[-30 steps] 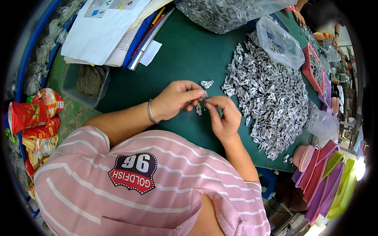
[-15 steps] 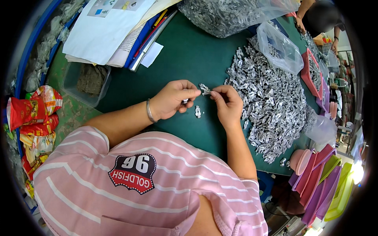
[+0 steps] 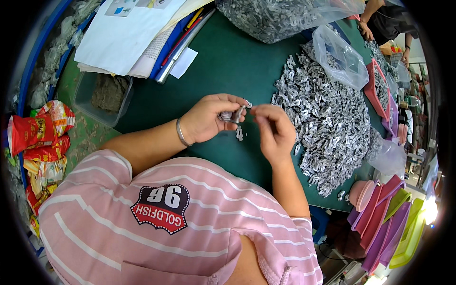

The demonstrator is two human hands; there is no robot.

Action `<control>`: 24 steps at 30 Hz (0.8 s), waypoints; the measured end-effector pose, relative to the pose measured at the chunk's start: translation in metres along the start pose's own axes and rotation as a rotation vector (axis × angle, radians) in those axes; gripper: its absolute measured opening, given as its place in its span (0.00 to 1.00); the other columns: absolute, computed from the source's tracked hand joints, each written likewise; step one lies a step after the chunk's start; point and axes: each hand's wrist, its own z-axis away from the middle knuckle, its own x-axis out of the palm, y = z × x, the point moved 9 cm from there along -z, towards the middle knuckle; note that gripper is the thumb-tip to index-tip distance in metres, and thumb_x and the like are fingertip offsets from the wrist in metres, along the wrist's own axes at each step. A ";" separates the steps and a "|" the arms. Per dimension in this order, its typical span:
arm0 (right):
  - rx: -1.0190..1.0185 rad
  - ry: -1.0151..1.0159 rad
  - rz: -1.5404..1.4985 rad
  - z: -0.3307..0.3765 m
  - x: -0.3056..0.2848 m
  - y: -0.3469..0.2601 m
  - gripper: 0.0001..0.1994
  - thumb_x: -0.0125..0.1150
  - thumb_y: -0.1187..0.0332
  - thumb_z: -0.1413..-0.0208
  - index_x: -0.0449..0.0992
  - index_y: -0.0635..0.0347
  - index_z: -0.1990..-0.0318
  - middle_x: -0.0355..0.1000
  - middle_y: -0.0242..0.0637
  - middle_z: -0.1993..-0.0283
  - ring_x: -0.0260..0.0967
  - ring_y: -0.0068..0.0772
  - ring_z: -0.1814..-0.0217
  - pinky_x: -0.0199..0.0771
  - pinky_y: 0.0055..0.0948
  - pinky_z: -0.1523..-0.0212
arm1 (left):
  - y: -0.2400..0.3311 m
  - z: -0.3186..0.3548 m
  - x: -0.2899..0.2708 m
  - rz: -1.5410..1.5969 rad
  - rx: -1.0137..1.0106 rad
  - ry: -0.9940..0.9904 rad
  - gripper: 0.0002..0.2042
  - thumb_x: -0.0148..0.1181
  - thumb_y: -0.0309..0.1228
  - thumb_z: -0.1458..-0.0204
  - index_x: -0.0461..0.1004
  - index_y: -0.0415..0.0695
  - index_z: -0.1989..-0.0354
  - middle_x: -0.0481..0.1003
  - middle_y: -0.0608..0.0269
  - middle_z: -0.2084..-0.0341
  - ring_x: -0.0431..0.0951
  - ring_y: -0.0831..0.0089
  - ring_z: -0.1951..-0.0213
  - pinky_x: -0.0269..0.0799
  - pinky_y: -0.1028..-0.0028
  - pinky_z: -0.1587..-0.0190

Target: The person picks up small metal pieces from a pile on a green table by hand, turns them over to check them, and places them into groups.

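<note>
Left hand [image 3: 209, 118] pinching small grey metal parts [image 3: 232, 115] at fingertips, right hand [image 3: 273, 130] meeting it, fingers closed on same parts mid-table. One loose piece [image 3: 239, 134] on green table [image 3: 223, 61] just below hands. Big heap of grey pieces [image 3: 327, 128] at 3 o'clock, touching right wrist side: judging most work left. Open green surface at 12 o'clock; clear tub [image 3: 102, 97] at 9; papers [image 3: 128, 38] at 11. Near table edge close under forearms.
</note>
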 end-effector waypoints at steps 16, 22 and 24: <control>0.426 -0.063 -0.061 0.017 0.004 0.054 0.03 0.51 0.82 0.49 0.71 0.66 0.69 0.69 0.37 0.71 0.69 0.22 0.73 0.69 0.21 0.75 | 0.014 0.003 0.000 -0.412 0.224 0.119 0.11 0.58 0.25 0.51 0.68 0.37 0.60 0.67 0.68 0.76 0.63 0.86 0.80 0.57 0.87 0.81; -0.104 -0.064 0.149 0.008 0.006 -0.007 0.04 0.52 0.84 0.50 0.71 0.67 0.68 0.70 0.40 0.70 0.70 0.26 0.75 0.69 0.21 0.74 | 0.015 0.005 0.015 -0.585 0.199 0.035 0.08 0.57 0.26 0.50 0.71 0.38 0.63 0.68 0.68 0.76 0.63 0.86 0.79 0.57 0.86 0.80; 0.089 -0.018 0.138 0.009 0.001 0.002 0.05 0.52 0.84 0.50 0.71 0.67 0.68 0.70 0.41 0.70 0.70 0.28 0.73 0.70 0.22 0.74 | 0.015 0.003 0.014 -0.178 0.221 -0.062 0.06 0.55 0.28 0.48 0.70 0.39 0.64 0.68 0.67 0.76 0.65 0.86 0.76 0.59 0.84 0.78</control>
